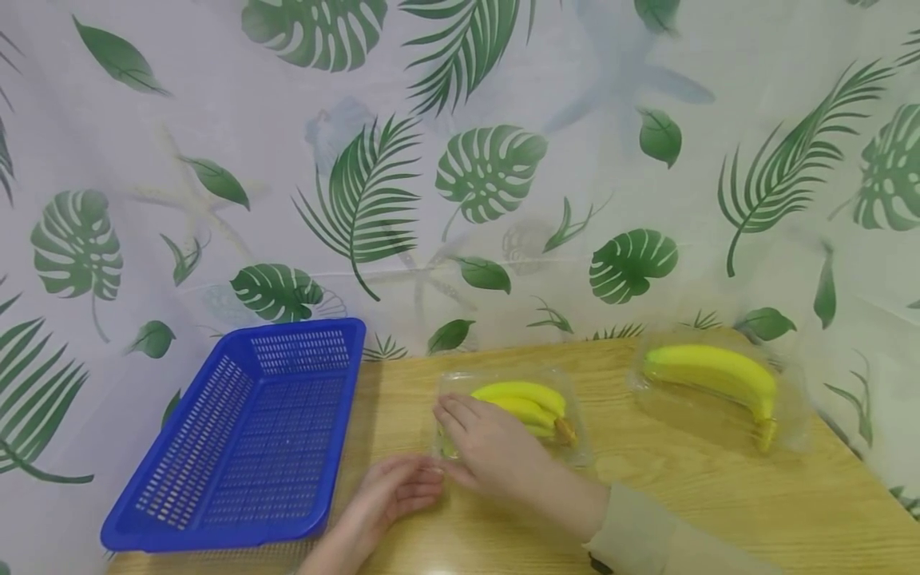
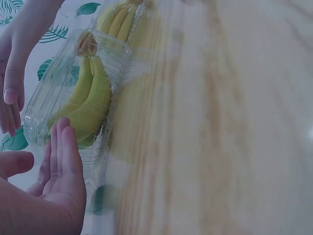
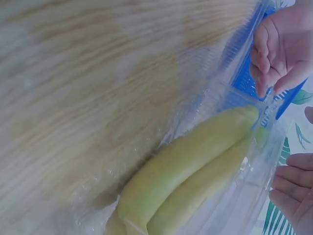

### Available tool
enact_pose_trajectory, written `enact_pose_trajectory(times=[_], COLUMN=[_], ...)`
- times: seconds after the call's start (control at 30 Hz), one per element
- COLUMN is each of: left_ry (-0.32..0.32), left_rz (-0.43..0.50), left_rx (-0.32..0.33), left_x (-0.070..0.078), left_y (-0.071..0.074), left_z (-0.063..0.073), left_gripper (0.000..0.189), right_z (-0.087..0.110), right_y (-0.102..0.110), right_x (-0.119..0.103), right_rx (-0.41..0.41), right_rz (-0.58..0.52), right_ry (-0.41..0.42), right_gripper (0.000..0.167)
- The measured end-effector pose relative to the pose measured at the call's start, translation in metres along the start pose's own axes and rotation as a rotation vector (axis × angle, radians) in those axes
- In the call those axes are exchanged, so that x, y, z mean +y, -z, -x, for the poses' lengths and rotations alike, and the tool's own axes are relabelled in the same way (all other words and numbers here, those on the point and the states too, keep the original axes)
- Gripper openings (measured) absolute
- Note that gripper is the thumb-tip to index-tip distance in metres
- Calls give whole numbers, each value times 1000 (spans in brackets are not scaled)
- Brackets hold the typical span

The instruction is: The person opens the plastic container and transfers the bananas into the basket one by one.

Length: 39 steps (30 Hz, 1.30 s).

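Observation:
A small bunch of yellow bananas (image 1: 528,395) lies inside a clear plastic box (image 1: 578,455) on the wooden table. My right hand (image 1: 496,439) reaches over the left end of the box, its fingers extended and partly covering the bananas. Close to the box's near left corner is my left hand (image 1: 402,491). In the left wrist view, the left hand (image 2: 58,181) has straight fingers beside the box end, the thumb standing apart from them. The right wrist view shows the right hand (image 3: 293,191) with outstretched fingers along the box's side. Whether the lid is fastened I cannot tell.
A blue slotted plastic basket (image 1: 269,447) stands left of the hands. At the right, a second clear box (image 1: 647,399) contains a single large banana (image 1: 719,367). Behind the wooden table (image 1: 676,495) hangs a white cloth (image 1: 402,96) printed with green leaves.

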<state>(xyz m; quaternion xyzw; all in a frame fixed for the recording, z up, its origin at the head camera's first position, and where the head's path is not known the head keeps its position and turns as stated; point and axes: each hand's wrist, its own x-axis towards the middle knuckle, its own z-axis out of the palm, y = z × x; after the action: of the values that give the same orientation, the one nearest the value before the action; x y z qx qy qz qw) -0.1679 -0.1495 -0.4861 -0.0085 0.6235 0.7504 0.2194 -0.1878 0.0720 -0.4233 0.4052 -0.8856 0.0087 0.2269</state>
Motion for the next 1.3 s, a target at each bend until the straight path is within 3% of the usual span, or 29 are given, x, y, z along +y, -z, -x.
enact_pose_trajectory(times=[0.27,0.7,1.3], left_ry=[10,7,57], left_rz=[31,34,7], left_rx=[-14,-138,-167], left_x=[-2,-7,-12], left_y=[-2,-16,-32], left_z=[3,7,7], left_gripper=[30,42,44], right_z=[7,26,52], right_y=[5,13,26], right_x=[6,19,41], right_rx=[-8,9,108], right_rz=[-8,-44,-28], right_ry=[-17,-41,-84], right_gripper=[70,66,70])
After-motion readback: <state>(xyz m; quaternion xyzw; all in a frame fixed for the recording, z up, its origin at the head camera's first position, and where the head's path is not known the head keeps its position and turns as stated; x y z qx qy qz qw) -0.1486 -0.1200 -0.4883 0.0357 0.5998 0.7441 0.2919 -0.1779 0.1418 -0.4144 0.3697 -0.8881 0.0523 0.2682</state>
